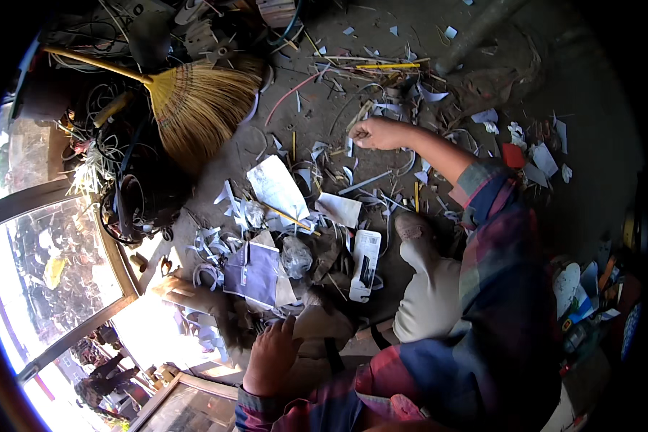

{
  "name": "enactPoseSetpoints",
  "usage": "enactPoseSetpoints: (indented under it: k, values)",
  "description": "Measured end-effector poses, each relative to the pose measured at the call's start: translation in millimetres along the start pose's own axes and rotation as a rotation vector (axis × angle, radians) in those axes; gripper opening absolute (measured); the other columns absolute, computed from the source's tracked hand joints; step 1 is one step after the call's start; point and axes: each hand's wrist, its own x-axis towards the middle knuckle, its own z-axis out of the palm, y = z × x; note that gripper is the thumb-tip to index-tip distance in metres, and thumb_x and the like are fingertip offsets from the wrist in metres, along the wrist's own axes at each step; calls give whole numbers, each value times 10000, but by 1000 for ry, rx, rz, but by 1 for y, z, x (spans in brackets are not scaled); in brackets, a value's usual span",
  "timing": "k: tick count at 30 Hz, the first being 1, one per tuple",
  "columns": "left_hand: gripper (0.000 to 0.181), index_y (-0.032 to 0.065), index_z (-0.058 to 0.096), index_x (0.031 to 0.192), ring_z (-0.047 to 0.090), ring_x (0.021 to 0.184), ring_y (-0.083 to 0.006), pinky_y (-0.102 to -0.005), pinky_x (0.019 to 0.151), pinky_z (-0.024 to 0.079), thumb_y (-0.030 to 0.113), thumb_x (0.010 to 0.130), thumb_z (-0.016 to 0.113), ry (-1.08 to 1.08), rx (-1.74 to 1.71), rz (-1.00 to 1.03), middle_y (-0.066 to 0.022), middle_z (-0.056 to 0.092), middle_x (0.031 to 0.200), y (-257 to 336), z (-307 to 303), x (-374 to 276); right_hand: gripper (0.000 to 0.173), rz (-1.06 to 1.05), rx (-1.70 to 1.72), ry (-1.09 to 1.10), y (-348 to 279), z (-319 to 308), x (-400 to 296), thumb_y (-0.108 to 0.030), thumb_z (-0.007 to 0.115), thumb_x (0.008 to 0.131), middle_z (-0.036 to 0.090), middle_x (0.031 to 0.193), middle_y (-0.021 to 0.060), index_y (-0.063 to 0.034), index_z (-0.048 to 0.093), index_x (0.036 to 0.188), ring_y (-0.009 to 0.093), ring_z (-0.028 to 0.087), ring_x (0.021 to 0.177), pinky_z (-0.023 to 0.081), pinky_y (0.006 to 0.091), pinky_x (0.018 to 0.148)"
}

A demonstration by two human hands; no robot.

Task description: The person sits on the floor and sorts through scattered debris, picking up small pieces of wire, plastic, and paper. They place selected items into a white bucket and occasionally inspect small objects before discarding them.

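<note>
My right hand (379,133) reaches over the littered floor, fingertips bunched together. A short brown strip (360,114) lies just beyond its fingers and a small white scrap (349,147) just below them; whether the fingers pinch either cannot be told. Lower down, my left hand (272,353) rests by my bent leg, fingers a little spread, holding nothing visible. Between the hands are a white sheet (278,186), a folded paper piece (339,210), a white packaging card (365,264), a crumpled clear plastic bag (297,257) and a purplish printed sheet (251,274).
A straw broom (200,108) with a yellow handle leans over tangled cables (100,156) at upper left. Wood-framed glass panels (54,259) stand at left in bright light. Thin sticks (378,66) and a red scrap (513,155) lie farther off. Mixed items (583,291) are heaped at right.
</note>
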Motion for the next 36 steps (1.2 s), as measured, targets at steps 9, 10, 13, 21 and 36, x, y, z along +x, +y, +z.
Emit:
enactPoseSetpoints:
  k: [9, 10, 13, 21, 36]
  values:
    - [399, 28, 463, 1107, 544, 889, -367, -424, 758, 437, 163, 757, 599, -140, -34, -75, -193, 560, 979, 12, -12, 21, 113, 231, 468, 552, 174, 56, -109, -78, 518, 827, 575, 789, -24, -59, 579, 920, 40, 527, 683, 437, 210, 529]
    - [391, 22, 465, 1101, 543, 889, -368, -427, 761, 435, 155, 757, 596, -123, -35, -76, -197, 557, 980, 12, -10, 25, 108, 272, 395, 544, 172, 56, -108, -87, 523, 823, 588, 782, -8, -52, 584, 905, 48, 536, 686, 443, 223, 545]
    - [384, 14, 469, 1093, 540, 895, -363, -428, 764, 433, 149, 757, 595, -118, -34, -60, -200, 550, 985, 7, -2, 32, 116, 135, 169, 613, 172, 55, -87, -107, 551, 799, 624, 772, 43, -25, 590, 871, 103, 582, 718, 462, 272, 620]
    - [417, 15, 466, 1129, 527, 960, -359, -415, 798, 428, 165, 766, 604, -192, -20, -140, -195, 541, 1061, 1, -1, 48, 295, 63, -287, 940, 135, -19, -22, -109, 618, 710, 603, 976, 119, -68, 572, 998, 262, 594, 874, 474, 350, 746]
    - [422, 20, 457, 1145, 511, 985, -370, -428, 812, 419, 154, 767, 588, -183, -49, -92, -195, 535, 1071, 12, -11, 49, 284, 73, 887, 790, 142, -33, -34, -227, 656, 789, 593, 890, 2, -60, 540, 987, 129, 581, 761, 495, 270, 612]
